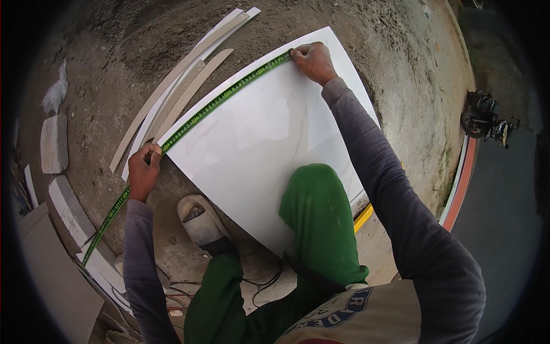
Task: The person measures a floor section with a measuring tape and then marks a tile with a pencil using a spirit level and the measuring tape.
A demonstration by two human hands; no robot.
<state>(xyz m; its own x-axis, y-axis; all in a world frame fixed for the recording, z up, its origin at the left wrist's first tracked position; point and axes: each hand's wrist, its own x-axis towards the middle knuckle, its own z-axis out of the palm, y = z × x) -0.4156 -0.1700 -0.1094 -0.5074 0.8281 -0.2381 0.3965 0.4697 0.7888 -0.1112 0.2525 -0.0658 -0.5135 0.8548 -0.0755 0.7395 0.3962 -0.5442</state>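
Observation:
A green measuring tape [220, 98] with dark markings lies stretched along the far edge of a glossy white tile [252, 155]. My left hand [144, 171] pinches the tape at the tile's left corner. From there the tape runs on, down past my left wrist toward the lower left. My right hand [315, 62] grips the tape's other end near the tile's far right corner, its fingertips pressed to the tile. My knee in green trousers covers part of the tile's near side.
Long narrow cut strips [172, 94] lie on the dirt beyond the tile. Pale blocks [54, 144] and a crumpled plastic scrap [55, 89] are at the far left. A yellow bar [363, 218] shows by the tile's right side. Cables [266, 282] run near my feet; a motorcycle [486, 117] stands far right.

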